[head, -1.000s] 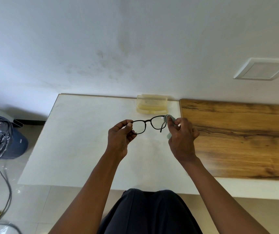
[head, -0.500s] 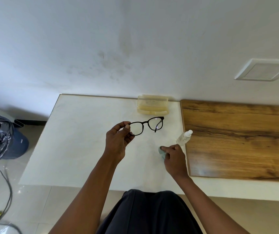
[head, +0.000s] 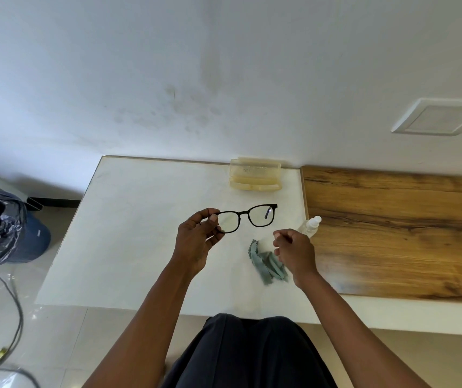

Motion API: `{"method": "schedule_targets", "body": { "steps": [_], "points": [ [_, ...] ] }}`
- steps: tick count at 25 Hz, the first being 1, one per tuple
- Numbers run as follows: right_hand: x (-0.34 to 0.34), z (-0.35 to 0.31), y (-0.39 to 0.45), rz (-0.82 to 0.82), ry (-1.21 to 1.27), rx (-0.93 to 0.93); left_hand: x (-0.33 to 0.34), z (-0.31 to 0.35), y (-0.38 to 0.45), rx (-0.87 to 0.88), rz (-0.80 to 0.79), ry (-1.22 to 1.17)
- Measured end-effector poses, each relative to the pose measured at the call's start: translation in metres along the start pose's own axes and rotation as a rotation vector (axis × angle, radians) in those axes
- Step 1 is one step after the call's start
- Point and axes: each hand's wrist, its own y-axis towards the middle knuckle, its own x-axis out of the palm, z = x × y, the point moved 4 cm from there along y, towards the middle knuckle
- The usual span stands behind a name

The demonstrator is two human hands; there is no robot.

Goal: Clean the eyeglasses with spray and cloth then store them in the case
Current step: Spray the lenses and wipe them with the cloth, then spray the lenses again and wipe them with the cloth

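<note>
The left hand (head: 197,239) pinches the eyeglasses (head: 248,218) by 1 end, held above the table in front of the open case (head: 255,177). The right hand (head: 294,249), loosely curled and holding nothing, hovers over the cloth (head: 266,264) lying beside it. Wiping looks finished; next, the eyeglasses likely need folding and casing.

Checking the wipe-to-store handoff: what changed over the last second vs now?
The right hand took the grey-green cleaning cloth off the lens, set it down on the white tabletop and let go; it now hovers over it, loosely curled and empty. The small clear spray bottle came into view behind it. Unchanged: the left hand pinches the black-framed eyeglasses, and the translucent yellowish case lies open by the wall.
</note>
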Motion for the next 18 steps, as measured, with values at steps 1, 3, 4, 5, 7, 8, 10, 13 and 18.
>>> {"method": "schedule_targets", "body": {
  "steps": [1,3,4,5,7,8,10,13,18],
  "points": [
    [-0.001,-0.002,0.002,-0.006,0.155,0.108,-0.002,-0.002,-0.001,-0.007,-0.019,0.007],
    [-0.004,-0.005,0.007,0.005,0.426,0.287,-0.005,-0.005,-0.002,-0.022,-0.066,0.019],
    [-0.006,-0.007,0.009,0.014,0.544,0.357,-0.006,-0.007,-0.003,-0.031,-0.094,0.021],
    [-0.007,-0.008,0.010,0.017,0.660,0.419,-0.008,-0.009,-0.005,-0.042,-0.121,0.018],
    [-0.008,-0.009,0.012,0.016,0.860,0.516,-0.011,-0.012,-0.006,-0.073,-0.158,0.000],
    [-0.010,-0.008,0.013,0.018,0.933,0.551,-0.012,-0.013,-0.006,-0.089,-0.173,-0.009],
    [-0.012,-0.006,0.014,0.013,1.023,0.600,-0.015,-0.016,-0.008,-0.113,-0.202,-0.011],
    [-0.012,-0.005,0.013,-0.038,1.076,0.637,-0.017,-0.020,-0.011,-0.135,-0.226,-0.012],
    [-0.015,-0.012,0.012,-0.095,1.140,0.677,-0.018,-0.024,-0.013,-0.149,-0.215,-0.034]
  ]
}}
